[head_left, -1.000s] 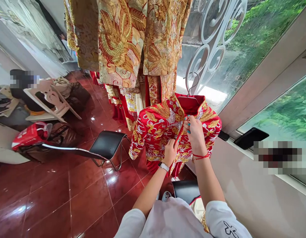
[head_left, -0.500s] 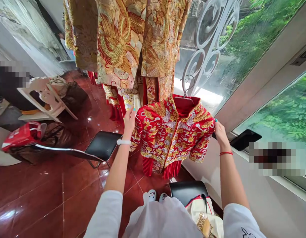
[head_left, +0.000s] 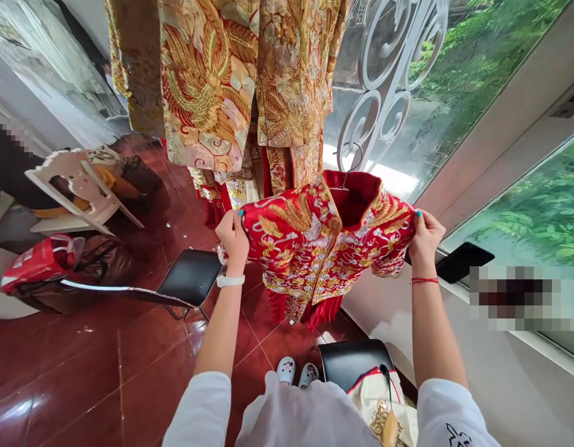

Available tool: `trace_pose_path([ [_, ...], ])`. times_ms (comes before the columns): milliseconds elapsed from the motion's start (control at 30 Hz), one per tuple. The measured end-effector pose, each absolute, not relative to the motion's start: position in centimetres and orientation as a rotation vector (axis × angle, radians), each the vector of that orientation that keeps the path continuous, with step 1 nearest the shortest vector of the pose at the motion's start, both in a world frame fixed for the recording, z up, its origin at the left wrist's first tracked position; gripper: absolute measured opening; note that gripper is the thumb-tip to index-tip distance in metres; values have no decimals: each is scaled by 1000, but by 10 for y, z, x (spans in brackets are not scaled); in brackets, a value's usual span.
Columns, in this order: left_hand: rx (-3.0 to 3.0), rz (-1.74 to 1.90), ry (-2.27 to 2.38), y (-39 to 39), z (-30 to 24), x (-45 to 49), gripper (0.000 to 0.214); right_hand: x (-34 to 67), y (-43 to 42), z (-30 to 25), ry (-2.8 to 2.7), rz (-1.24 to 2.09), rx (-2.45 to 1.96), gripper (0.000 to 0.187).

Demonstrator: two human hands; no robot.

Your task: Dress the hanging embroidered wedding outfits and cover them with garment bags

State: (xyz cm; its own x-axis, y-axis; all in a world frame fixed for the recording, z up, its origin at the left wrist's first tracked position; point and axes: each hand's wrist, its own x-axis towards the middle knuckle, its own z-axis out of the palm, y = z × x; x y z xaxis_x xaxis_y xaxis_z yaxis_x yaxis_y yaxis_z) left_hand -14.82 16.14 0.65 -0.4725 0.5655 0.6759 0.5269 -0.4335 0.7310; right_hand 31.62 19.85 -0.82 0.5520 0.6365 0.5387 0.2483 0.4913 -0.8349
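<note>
A red jacket with gold and silver embroidery (head_left: 324,242) hangs on a hanger (head_left: 349,166) hooked to a white scrolled window grille (head_left: 389,68). My left hand (head_left: 233,236) is closed on the jacket's left shoulder. On the other side, my right hand (head_left: 424,236) grips the right shoulder. Both hands pull the shoulders outward and up, and the sleeves fold under. Red fringe hangs at the hem.
Gold embroidered garments (head_left: 221,81) hang just behind the jacket. A black stool (head_left: 188,276) stands left on the glossy red tile floor, another black seat (head_left: 352,360) at my feet. A white chair (head_left: 77,186) and red bag (head_left: 40,261) sit far left. A black phone (head_left: 463,261) lies on the window sill.
My hands left the jacket's front closure, spread apart to its sleeves, and have now closed on both shoulders, lifting them.
</note>
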Motion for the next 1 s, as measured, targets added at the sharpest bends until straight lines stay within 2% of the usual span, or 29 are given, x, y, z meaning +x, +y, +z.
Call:
trace_pose_path([
  [167, 1652, 2056, 1853, 158, -32, -131, 38, 299, 197, -35, -945, 334, -1126, 48],
  [300, 1669, 1909, 1841, 161, -29, -135, 37, 302, 192, -33, -1049, 336, -1194, 51],
  [400, 1647, 1958, 1810, 135, -32, -129, 33, 298, 166, -38, -1120, 291, -1232, 54],
  [467, 1652, 2100, 1894, 107, -51, -114, 38, 284, 138, -55, -1088, 128, -1249, 57],
  [533, 1872, 2186, 1971, 83, -81, -93, 50, 261, 112, -83, -1048, -238, -1285, 55],
  [600, 2321, 1992, 1859, 72, -115, -72, 53, 234, 97, -113, -1275, -435, -1362, 55],
  [667, 2578, 1606, 1769, 76, -141, -57, 50, 210, 98, -135, -1597, -440, -1523, 56],
  [800, 2505, 1014, 1879, 107, -153, -50, 50, 186, 126, -141, -1847, -290, -1828, 59],
  [1000, 2352, 927, 1898, 124, -149, -53, 53, 186, 144, -143, -1775, -158, -1836, 57],
])
